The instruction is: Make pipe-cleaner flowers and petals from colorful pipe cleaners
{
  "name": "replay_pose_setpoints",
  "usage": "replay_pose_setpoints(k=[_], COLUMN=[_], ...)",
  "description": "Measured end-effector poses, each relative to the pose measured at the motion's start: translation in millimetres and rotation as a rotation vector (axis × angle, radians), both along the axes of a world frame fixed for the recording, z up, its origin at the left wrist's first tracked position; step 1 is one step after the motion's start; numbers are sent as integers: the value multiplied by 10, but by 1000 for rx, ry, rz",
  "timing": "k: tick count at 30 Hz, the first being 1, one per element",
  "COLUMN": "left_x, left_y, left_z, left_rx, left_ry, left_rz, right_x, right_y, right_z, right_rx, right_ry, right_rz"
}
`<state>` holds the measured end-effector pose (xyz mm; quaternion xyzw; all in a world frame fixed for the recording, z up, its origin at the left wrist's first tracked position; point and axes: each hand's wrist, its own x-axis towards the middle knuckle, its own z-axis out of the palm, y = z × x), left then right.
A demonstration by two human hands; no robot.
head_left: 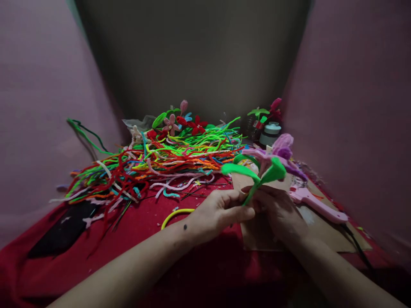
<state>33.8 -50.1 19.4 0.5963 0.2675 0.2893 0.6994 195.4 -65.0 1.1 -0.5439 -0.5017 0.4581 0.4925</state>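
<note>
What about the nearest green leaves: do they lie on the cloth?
No, the left hand pinches their green stem, holding the leaves raised.

Pipe cleaners (192, 149) left of stem (251, 193), glue gun (321, 206) right.

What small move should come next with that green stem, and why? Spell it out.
Probably a slight twist of the green stem, done gently. The left hand pinches it near its lower end, the right hand is close beside, and the green leaves spread apart above the fingers. Whether the right hand also has a grip on it is hard to tell.
</note>
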Motion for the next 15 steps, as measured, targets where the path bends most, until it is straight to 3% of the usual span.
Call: replay_pose_setpoints(k=[4, 9, 15], left_x=[12, -12, -70], left_y=[10, 89, 168], left_z=[-12, -25, -77], left_rx=[163, 132, 69], left_ry=[73, 130, 106], left_rz=[114, 281, 173], right_x=[2, 15, 34], right_y=[29, 28, 27], right_z=[-56, -181, -171], right_rx=[37, 47, 76], right_ry=[51, 208, 217], right_rz=[-20, -16, 4])
